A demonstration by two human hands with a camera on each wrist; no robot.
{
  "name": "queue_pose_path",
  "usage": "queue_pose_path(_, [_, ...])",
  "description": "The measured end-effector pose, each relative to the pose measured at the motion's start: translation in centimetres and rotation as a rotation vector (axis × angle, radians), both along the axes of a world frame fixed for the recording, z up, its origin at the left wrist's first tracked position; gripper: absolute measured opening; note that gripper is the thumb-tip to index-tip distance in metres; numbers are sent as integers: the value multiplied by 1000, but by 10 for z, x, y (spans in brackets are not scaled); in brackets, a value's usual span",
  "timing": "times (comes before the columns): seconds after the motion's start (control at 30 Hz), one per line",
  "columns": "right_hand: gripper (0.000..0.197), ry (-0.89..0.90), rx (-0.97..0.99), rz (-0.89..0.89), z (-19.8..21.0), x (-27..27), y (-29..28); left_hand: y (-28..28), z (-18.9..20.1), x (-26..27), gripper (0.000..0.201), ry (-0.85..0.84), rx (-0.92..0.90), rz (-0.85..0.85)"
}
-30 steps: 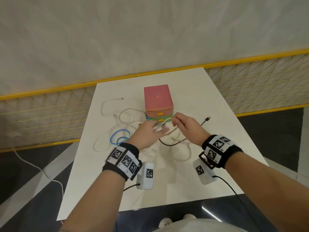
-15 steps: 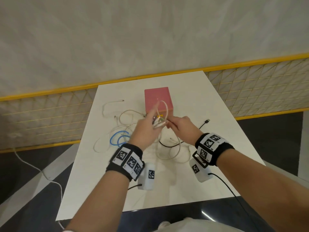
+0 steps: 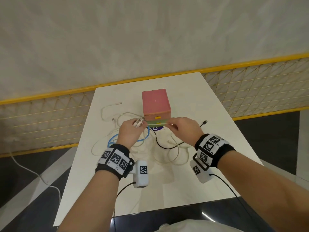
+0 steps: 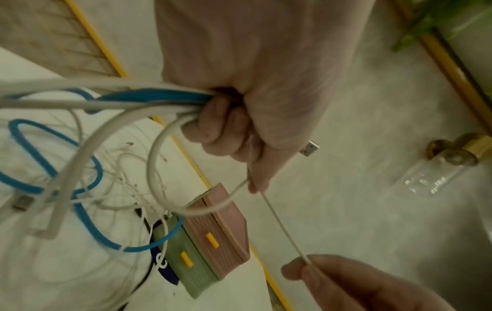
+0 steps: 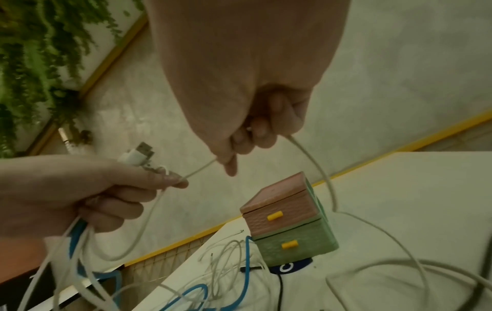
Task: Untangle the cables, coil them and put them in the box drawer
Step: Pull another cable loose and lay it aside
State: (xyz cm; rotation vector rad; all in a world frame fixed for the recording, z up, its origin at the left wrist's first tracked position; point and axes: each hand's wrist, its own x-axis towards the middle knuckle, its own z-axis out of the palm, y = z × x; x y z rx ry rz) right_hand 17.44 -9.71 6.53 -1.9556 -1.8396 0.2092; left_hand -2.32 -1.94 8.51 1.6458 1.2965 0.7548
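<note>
My left hand [image 3: 132, 129] is raised over the table and grips a bundle of white cables and a blue cable [image 4: 149, 97], with USB plugs [image 5: 138, 154] sticking out above the fist. A thin white cable [image 3: 157, 124] runs taut from that hand to my right hand [image 3: 182, 126], which pinches it between thumb and fingers [image 5: 255, 130]. The cable's free length [image 5: 317, 168] hangs from the right hand to the table. The box [image 3: 156, 104] has a pink drawer [image 5: 279, 216] over a green drawer [image 5: 293, 245], both closed.
Loose white cables [image 3: 167, 156], a blue cable [image 3: 113, 138] and a black cable [image 3: 202, 122] lie tangled on the white table [image 3: 167, 190] in front of the box. A yellow rail and mesh fence [image 3: 250, 84] run behind the table.
Both hands have moved apart, pulling the thin white cable straight between them. The loop held up half a second ago is gone and the left hand has shifted left.
</note>
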Motion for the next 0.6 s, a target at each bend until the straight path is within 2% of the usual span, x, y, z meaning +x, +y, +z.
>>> queue_pose_path(0.13, [27,136,-59,-176,1,3,9,1,3,-8,28,-149,-370,-152])
queue_pose_path(0.2, [28,242,-75,-227,2,12,7,8,1,-18,21,-36,-384,-155])
queue_pose_path(0.27, [28,268,-71,-240,3,16,2,14,-1,-24,31,258,-249,-38])
queue_pose_path(0.33, [27,238,-78,-227,2,14,1,10,-6,-25,67,538,12,69])
queue_pose_path(0.4, [26,223,-114,-188,1,7,2,-1,-5,-17,82,594,279,4])
queue_pose_path(0.47, [24,170,-145,-107,0,-5,4,-13,-8,0,80,569,403,-248])
queue_pose_path(0.53, [24,142,-148,-31,0,-18,4,-21,-15,15,62,473,303,-450])
queue_pose_path(0.6, [26,167,-116,-1,0,-24,3,-20,-22,24,28,401,194,-443])
